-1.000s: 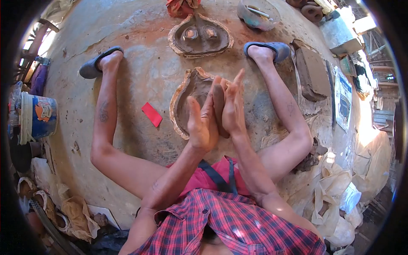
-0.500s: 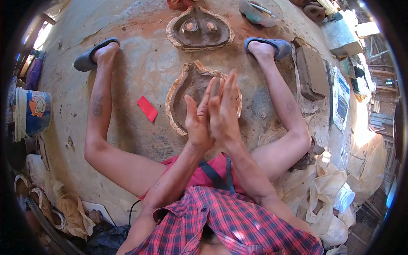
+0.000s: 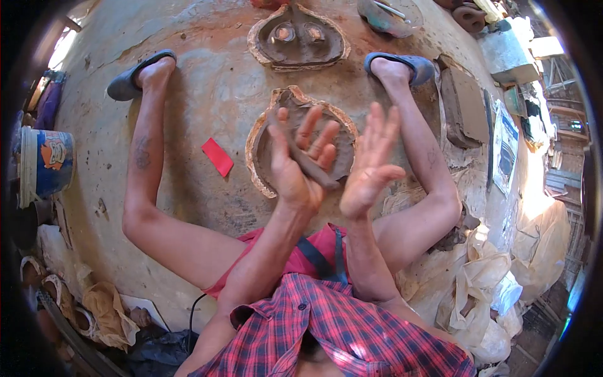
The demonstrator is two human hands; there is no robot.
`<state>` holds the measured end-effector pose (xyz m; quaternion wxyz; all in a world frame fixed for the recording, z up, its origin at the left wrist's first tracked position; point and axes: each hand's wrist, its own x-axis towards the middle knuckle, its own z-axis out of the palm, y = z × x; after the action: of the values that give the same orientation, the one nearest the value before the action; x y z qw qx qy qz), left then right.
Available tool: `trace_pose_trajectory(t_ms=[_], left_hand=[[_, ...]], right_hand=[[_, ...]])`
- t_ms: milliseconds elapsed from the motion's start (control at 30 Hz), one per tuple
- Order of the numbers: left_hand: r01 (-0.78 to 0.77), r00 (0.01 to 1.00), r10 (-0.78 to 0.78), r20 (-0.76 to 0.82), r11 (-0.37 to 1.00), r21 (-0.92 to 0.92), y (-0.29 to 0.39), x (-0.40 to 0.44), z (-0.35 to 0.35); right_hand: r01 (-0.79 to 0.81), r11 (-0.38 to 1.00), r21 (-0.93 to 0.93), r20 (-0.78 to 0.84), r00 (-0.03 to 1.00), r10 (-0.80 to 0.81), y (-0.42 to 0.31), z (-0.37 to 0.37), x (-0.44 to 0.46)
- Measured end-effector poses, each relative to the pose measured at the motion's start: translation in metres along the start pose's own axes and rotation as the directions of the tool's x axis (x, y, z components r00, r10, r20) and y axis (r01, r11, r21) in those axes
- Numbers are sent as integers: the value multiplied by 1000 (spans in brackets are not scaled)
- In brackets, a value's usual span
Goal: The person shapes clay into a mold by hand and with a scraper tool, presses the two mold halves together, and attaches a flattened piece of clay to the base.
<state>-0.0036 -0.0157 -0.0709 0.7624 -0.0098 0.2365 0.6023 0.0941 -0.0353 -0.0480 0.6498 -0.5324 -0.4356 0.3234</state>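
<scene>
A grey-brown coil of soft clay [image 3: 319,173] lies slantwise across the palm of my left hand [image 3: 292,176]; the thumb and half-curled fingers keep it there. To its right my right hand [image 3: 367,179] is open, palm up, fingers apart and slightly blurred, holding nothing. Beneath both hands on the floor sits a pointed, rounded mold [image 3: 254,154] with a rough pale rim, lined with dark clay and partly hidden by my left hand. Farther off is a second clay-lined mold [image 3: 345,50] with two round raised pieces inside.
A red strip [image 3: 217,157] lies on the floor left of the near mold. A clay block [image 3: 461,107] stands beyond my right leg, with crumpled plastic sheets [image 3: 483,270] nearer. A bucket [image 3: 53,163] is at far left; a bowl [image 3: 386,19] is at the back.
My hands were pressed together around the clay; now they are apart. The right hand has moved right and opened, while the left has turned palm up with the coil on it.
</scene>
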Motion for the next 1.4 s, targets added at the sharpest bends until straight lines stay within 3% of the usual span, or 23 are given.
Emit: trace_pose_trajectory(t_ms=[67,100,233,267,300,367,400,467,600,633,667,733,767,800,867,933,1000,1067,1133,1200,1233,1267,1400], left_hand=[[38,988,-47,147,997,67,-11,-4,-3],[14,996,-25,86,992,128,-7,-1,-6],[-64,963,37,267,993,95,6,-8,16],[-58,963,31,266,994,96,2,-5,9],[-223,922,129,365,947,230,-5,4,-1],[-406,864,295,407,887,218,-7,15,4],[-399,865,287,411,891,218,-5,13,2],[-129,843,116,525,992,-13,-1,1,-8],[-186,899,89,430,965,187,-1,-6,-27],[-116,946,59,319,980,162,2,-12,-30],[-103,948,47,314,981,165,1,-13,-32],[-121,945,59,321,977,175,-3,-11,-34],[-60,964,20,266,988,144,-4,-9,-37],[-57,963,16,270,988,146,-4,-4,-43],[98,925,-113,362,993,59,-3,0,-53],[62,947,-77,310,996,59,-6,10,-47],[-54,945,5,328,989,140,-11,21,-44],[-55,941,-20,338,976,211,-15,28,-41],[-121,931,-155,329,720,683,-12,31,-36],[-152,913,-205,352,631,761,1,46,-34],[-237,907,-285,311,266,934,10,51,-27],[-303,909,-341,242,-139,943,17,58,-24],[-323,891,-372,261,-116,939,11,77,-18]], right_hand=[[-94,995,-19,91,991,95,10,8,-3],[-126,990,-57,121,984,132,16,8,-2],[-269,949,-162,99,953,287,-4,1,9],[-155,950,-272,181,961,208,-6,8,5],[-23,929,-370,270,954,131,-8,16,2],[170,806,-567,369,927,64,-2,21,-12],[167,804,-571,360,931,63,-1,22,-13],[-4,710,-704,289,912,291,-4,23,-16],[21,761,-648,248,951,185,36,9,-22],[158,726,-669,350,929,121,16,15,-35],[146,722,-676,340,931,129,18,14,-38],[42,787,-616,190,977,96,30,11,-35],[72,847,-527,62,997,-46,38,11,-28],[72,847,-527,57,997,-50,38,7,-31],[-15,877,-479,6,1000,20,19,-3,-49],[-29,820,-572,-28,999,15,18,-12,-66],[-195,827,-528,152,936,318,18,-22,-80],[-267,836,-480,68,939,338,23,-20,-86],[-329,846,-420,-12,934,357,31,-21,-90],[-355,815,-458,-71,928,365,45,-29,-91],[-362,814,-454,-79,927,368,52,-34,-90],[-340,801,-493,-117,938,327,59,-40,-88],[-263,658,-705,-189,965,183,77,-52,-84]])
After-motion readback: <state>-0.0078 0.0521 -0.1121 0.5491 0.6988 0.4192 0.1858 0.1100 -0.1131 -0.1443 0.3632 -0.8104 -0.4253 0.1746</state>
